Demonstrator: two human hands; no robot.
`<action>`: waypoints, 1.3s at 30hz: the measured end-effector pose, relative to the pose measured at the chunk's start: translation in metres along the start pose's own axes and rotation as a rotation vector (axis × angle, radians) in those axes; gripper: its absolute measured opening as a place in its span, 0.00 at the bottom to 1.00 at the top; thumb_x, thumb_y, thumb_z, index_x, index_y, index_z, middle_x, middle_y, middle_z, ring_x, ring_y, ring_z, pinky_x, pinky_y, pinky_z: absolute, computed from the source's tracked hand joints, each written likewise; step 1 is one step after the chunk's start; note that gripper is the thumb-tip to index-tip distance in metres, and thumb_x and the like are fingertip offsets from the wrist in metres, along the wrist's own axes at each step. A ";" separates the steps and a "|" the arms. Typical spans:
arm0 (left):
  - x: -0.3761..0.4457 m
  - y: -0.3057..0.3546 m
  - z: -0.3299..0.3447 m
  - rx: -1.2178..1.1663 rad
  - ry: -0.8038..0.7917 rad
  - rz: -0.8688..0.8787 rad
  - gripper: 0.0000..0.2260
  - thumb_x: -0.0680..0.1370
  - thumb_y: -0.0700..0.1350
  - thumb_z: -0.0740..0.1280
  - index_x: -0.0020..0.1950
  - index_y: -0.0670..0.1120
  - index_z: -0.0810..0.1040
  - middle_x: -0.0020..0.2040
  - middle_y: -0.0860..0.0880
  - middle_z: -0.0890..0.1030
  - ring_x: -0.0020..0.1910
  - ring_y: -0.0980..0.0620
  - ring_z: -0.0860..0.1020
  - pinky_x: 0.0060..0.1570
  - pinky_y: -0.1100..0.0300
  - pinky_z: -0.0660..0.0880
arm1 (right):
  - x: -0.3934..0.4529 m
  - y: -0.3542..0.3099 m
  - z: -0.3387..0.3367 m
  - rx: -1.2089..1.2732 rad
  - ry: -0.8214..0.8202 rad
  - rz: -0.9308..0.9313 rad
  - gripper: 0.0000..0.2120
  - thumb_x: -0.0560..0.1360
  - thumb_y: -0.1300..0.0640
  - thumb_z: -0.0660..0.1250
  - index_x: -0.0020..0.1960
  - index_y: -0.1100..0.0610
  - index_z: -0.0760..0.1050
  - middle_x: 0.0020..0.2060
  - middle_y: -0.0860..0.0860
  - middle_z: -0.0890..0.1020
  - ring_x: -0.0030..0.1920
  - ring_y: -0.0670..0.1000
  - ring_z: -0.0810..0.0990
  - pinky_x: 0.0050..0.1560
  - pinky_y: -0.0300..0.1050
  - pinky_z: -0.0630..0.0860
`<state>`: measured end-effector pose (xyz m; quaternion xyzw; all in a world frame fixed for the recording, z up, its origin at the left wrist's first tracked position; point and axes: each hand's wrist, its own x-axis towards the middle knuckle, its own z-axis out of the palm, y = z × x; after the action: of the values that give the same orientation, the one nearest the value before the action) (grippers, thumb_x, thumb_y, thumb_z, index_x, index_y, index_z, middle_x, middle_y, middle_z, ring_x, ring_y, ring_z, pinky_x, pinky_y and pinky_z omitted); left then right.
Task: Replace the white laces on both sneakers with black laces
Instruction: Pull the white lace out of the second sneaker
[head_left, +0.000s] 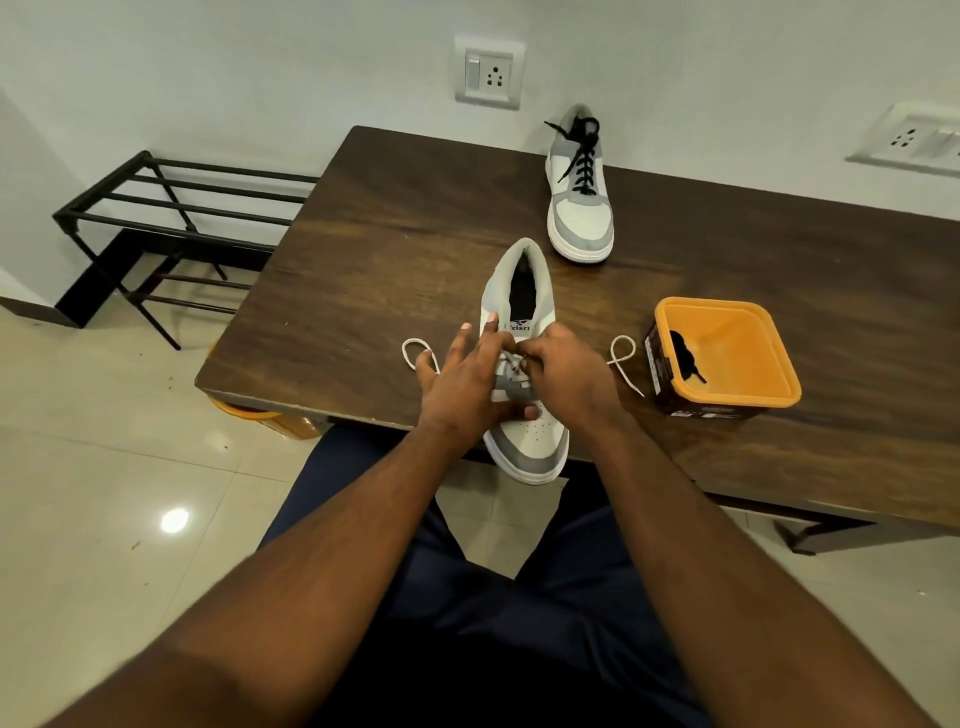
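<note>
Near sneaker (524, 364) is sitting at the table (363, 260) front edge, toe w/ part hanging over; both hands are covering its lace area. Left hand (462, 384) is lying over the shoe w/ fingers spread, thumb under at the toe side. Right hand (566, 374) is pinching the white lace (623, 364) at the eyelets; exact grip is hidden. Far sneaker (579, 192) is carrying black laces. Another black lace (685, 358) is lying in the orange tub (727, 353), partly hidden.
</note>
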<state>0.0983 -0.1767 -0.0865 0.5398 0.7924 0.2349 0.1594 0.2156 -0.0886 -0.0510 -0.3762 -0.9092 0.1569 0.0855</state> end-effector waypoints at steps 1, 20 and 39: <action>0.000 0.000 0.000 -0.003 0.000 -0.005 0.36 0.66 0.64 0.75 0.68 0.59 0.61 0.79 0.54 0.58 0.79 0.51 0.49 0.70 0.33 0.47 | 0.003 0.000 -0.002 -0.014 -0.031 0.002 0.12 0.79 0.55 0.61 0.58 0.49 0.80 0.44 0.48 0.71 0.47 0.51 0.77 0.46 0.50 0.77; -0.004 0.003 -0.005 0.006 -0.005 -0.004 0.32 0.67 0.62 0.75 0.65 0.57 0.64 0.78 0.52 0.61 0.79 0.48 0.38 0.71 0.34 0.40 | -0.009 0.009 0.009 0.593 0.333 0.314 0.01 0.74 0.59 0.71 0.44 0.55 0.81 0.57 0.50 0.76 0.55 0.45 0.74 0.53 0.37 0.72; -0.005 0.003 -0.005 0.022 -0.023 -0.016 0.29 0.68 0.64 0.73 0.62 0.59 0.62 0.77 0.51 0.64 0.78 0.48 0.34 0.70 0.33 0.36 | -0.020 -0.006 0.004 0.742 0.738 0.574 0.06 0.75 0.52 0.69 0.52 0.49 0.77 0.62 0.49 0.75 0.59 0.46 0.74 0.64 0.59 0.70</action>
<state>0.1005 -0.1815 -0.0809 0.5377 0.7975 0.2184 0.1646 0.2244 -0.1076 -0.0535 -0.5815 -0.5657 0.3400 0.4756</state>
